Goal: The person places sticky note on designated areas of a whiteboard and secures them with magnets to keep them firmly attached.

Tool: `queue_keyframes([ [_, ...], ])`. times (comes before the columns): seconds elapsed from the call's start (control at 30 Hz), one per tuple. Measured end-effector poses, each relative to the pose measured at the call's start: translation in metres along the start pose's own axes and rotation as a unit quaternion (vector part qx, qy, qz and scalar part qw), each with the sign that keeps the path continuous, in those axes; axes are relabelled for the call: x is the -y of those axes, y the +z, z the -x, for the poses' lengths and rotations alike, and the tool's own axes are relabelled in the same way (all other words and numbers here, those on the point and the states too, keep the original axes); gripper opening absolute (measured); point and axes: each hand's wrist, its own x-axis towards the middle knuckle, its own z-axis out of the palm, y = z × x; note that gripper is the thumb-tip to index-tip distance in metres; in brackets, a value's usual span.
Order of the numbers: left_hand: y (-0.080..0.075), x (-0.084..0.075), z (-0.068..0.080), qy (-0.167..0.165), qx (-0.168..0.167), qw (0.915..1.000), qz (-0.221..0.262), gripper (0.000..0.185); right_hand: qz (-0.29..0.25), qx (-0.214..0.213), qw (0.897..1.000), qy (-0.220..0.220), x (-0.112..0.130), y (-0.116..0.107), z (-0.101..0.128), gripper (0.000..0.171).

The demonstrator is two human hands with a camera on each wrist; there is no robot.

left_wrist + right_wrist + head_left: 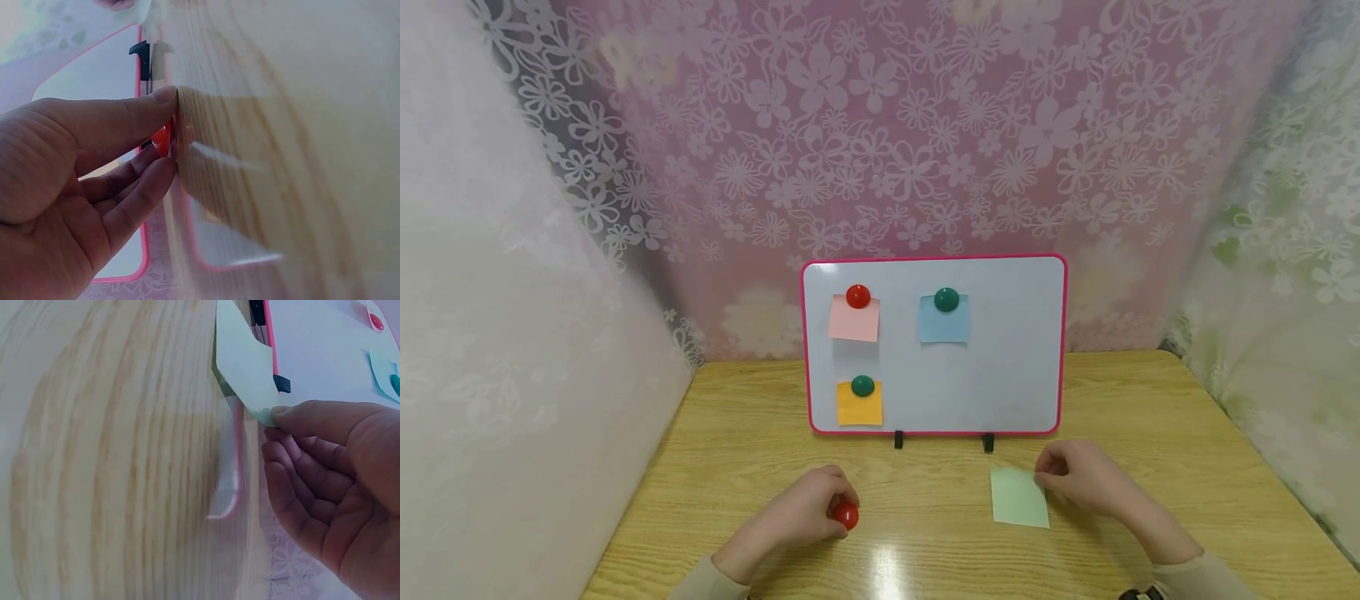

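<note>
Low over the wooden table my left hand point(808, 510) grips a round red magnet point(846, 515) between thumb and fingers; in the left wrist view the magnet point(162, 140) shows between the fingertips, right at the tabletop. My right hand point(1082, 477) pinches the right edge of a pale green sticky note point(1018, 497). The right wrist view shows the thumb on a corner of this note point(247, 362), which tilts up from the table. Behind both hands stands a whiteboard point(1000, 367) with a pink frame.
On the board, a red magnet point(858, 297) holds a pink note point(853, 323), a green magnet point(947, 300) a blue note point(943, 327), and another green magnet point(862, 386) an orange note point(860, 410). Black feet point(898, 440) support the board. Flowered curtains point(887, 150) surround the table point(737, 433).
</note>
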Motion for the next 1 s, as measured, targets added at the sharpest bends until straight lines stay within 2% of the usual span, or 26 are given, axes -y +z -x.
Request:
queue_keyframes([
  [0.4, -0.0001, -0.0005, 0.0016, 0.004, -0.002, 0.9999, 0.009, 0.028, -0.012, -0.002, 1.0, -0.007, 0.0016, 0.0002, -0.0019, 0.008],
  [1.0, 0.002, 0.0, 0.0003, 0.004, -0.009, 0.9998, 0.018, 0.027, -0.075, 0.002, 0.997, -0.024, 0.0069, 0.0, -0.005, 0.016],
])
